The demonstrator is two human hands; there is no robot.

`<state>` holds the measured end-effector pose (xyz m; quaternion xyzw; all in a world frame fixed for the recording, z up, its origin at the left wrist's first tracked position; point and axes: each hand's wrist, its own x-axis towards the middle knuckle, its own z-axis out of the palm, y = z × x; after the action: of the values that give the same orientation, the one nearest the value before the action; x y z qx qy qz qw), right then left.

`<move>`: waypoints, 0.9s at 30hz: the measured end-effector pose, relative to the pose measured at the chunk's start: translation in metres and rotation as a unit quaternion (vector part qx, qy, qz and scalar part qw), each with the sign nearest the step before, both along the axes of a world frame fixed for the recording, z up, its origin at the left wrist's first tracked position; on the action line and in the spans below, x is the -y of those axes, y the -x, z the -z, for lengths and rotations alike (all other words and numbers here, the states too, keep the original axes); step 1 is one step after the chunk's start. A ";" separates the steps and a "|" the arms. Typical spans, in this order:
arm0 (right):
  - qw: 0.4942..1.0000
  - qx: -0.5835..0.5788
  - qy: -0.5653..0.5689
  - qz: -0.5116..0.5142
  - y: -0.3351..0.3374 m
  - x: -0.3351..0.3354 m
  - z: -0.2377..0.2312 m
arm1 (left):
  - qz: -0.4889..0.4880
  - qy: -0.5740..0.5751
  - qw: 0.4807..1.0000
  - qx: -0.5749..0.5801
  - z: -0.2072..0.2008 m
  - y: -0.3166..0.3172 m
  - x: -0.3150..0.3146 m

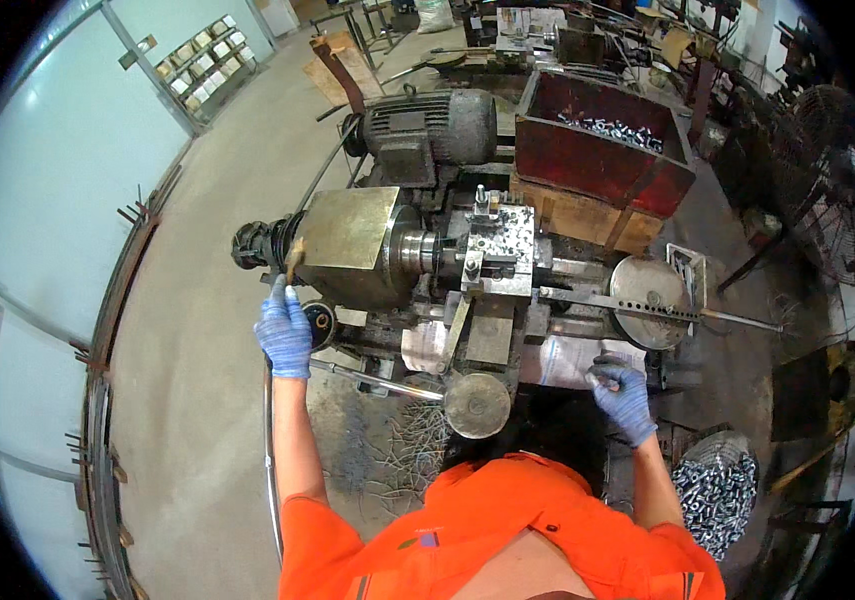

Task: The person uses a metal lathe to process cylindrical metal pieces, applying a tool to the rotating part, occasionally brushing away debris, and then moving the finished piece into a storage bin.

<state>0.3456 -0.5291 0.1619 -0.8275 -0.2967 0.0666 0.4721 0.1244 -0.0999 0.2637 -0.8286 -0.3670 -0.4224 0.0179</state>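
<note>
My left hand (285,338), in a blue knitted glove, is raised at the left end of a small lathe (347,285). Its fingers stretch upward, and their tips are at the lower end of a brown, handle-like piece (294,260) beside the black belt pulley (265,244). Whether they touch it is hard to tell. My right hand (623,398), gloved alike with darkened fingertips, is curled closed in front of the machine, near a white sheet (582,362). What it holds, if anything, is hidden. Between my hands are the metal spindle (417,251) and the tool slide (502,240).
A red bin (597,165) of small metal parts stands behind the lathe, beside a grey motor (432,128). More parts fill a basket (715,492) at my right. Round handwheels (477,405) and a long lever (637,303) jut out. Metal shavings (409,445) litter the floor.
</note>
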 end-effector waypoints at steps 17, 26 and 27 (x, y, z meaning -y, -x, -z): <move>1.000 -0.015 -0.008 0.027 0.009 0.018 0.001 | 0.280 0.038 0.959 -0.037 0.038 -0.100 0.099; 1.000 -0.013 0.001 0.022 0.007 0.019 0.002 | 0.255 0.049 0.963 -0.078 0.058 -0.077 0.095; 1.000 -0.014 0.005 0.020 0.006 0.018 0.002 | 0.259 0.052 0.962 -0.066 0.055 -0.074 0.094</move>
<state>0.3392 -0.5471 0.1597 -0.8347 -0.2729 0.0696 0.4733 0.1989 -0.1942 0.2088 -0.9212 -0.1597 -0.3372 -0.1107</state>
